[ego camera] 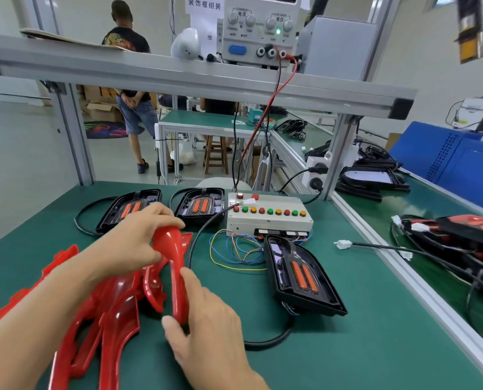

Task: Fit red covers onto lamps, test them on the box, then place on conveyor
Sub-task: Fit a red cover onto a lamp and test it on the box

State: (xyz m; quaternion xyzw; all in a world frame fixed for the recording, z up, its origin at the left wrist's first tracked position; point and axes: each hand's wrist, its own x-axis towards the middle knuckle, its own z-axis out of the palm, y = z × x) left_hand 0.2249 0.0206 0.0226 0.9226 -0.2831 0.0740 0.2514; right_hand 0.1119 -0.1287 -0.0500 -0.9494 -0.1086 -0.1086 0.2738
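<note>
Red cover (175, 266) held on edge above the worktop (361, 342): your left hand (133, 240) pinches its top, right hand (206, 325) grips its lower end. Probably light, stiff, glossy-slick; hold the rims.

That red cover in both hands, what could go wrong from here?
1. The red cover is held by both the left hand and the right hand just over the pile of red covers; it might snag or scratch against them.
2. Loose thin wires lie between the test box and the nearest lamp; reaching across could catch them.
3. That lamp's black cable loops near the right hand and may get dragged.
</note>
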